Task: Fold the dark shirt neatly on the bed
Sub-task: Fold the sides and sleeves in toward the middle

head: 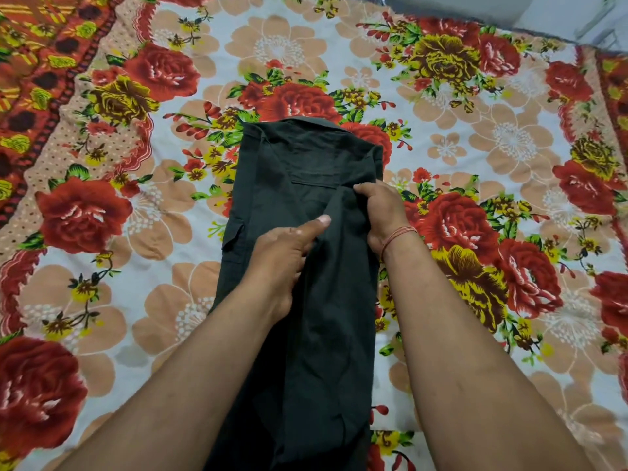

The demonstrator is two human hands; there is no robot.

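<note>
**Sides folded in, cross folds to come**

The dark shirt (306, 334) lies along the middle of the bed (475, 130). It runs from the near edge toward the far edge, with its collar (299, 125) at the far end. Both sides look turned in over the body, so the garment is already a long, narrow strip. A flap pocket (234, 234) shows on the strip's left border. By my reading, the lengthwise folds are roughly done but untidy, since the cloth between the hands is bunched and creased. The strip has not yet been folded across its length, so about half the work seems left: smoothing first, then bringing the hem end up toward the collar.

Both forearms reach in from the near edge and meet over the strip's upper half. The left hand (282, 256) rests on the shirt's middle. Its thumb lies straight on top, and its fingers are tucked into a ridge of cloth, so its grip is clamped on the shirt. The right hand (380, 215) wears a red thread band (397, 236) at the wrist. It curls its fingers over the right-hand fold, so that grip is likewise closed on the shirt.
</note>
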